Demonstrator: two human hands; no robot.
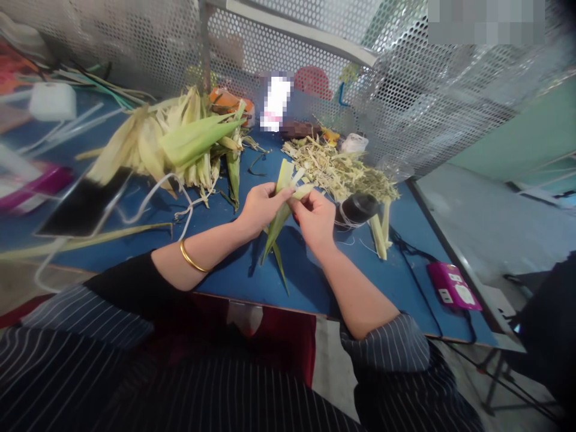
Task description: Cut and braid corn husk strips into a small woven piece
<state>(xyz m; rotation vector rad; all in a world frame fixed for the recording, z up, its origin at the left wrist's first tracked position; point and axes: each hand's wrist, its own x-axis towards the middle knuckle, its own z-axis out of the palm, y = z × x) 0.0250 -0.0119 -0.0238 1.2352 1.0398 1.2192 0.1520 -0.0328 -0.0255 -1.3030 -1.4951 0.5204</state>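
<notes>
Over the blue table (pixel 243 270), near its front edge, a green husk (pixel 278 225) hangs pinched from both sides

From the left, a dark-screened device (pixel 81 210) lies flat, then comes a big heap of husks (pixel 180 138); now the left hand (pixel 261 207), thumb and fingers closed on the green husk, and the right hand (pixel 317 219) pinching it too, fingertips tight; beyond, pale shreds (pixel 328 168), a black roll (pixel 362 207) wrapped in thread, and a purple socket box (pixel 443 285) at the far right

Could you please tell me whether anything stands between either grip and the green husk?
Nothing visible does: the left grip and right grip both pinch the green husk directly, over the blue table. The black cylinder stands beside the right grip, not in between.
</notes>
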